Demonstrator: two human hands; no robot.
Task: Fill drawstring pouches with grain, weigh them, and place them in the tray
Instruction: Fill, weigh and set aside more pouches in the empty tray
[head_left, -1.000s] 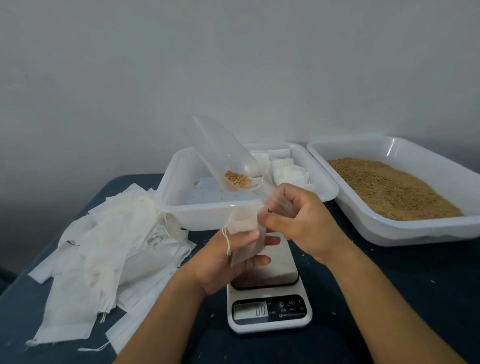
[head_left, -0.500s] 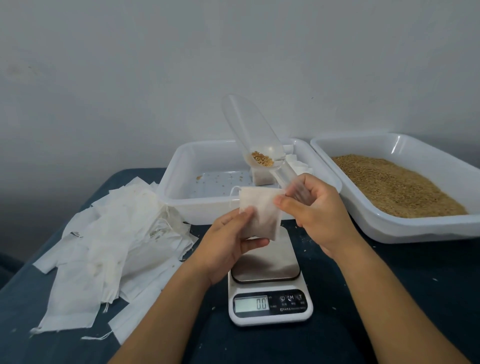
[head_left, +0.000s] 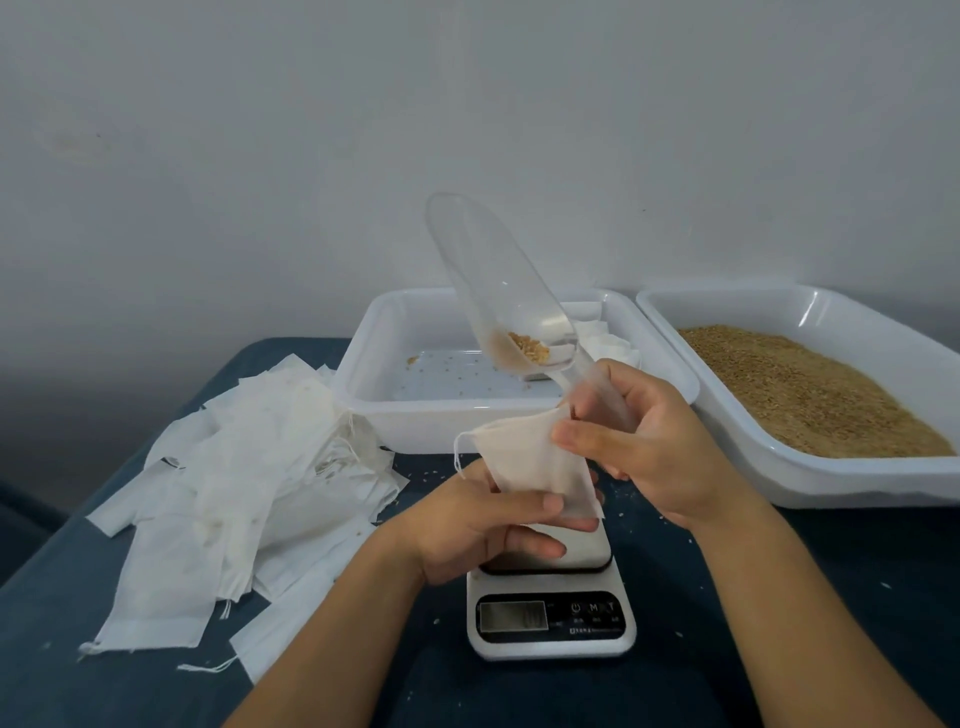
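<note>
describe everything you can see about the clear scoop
The scoop is clear, see-through plastic with a long rounded bowl and a narrow handle. It tilts up, its open end high and toward the wall, so a small heap of grain sits at the bowl's low end by the handle. The right hand grips the handle while also pinching the pouch. It hangs above the near tray.
</note>
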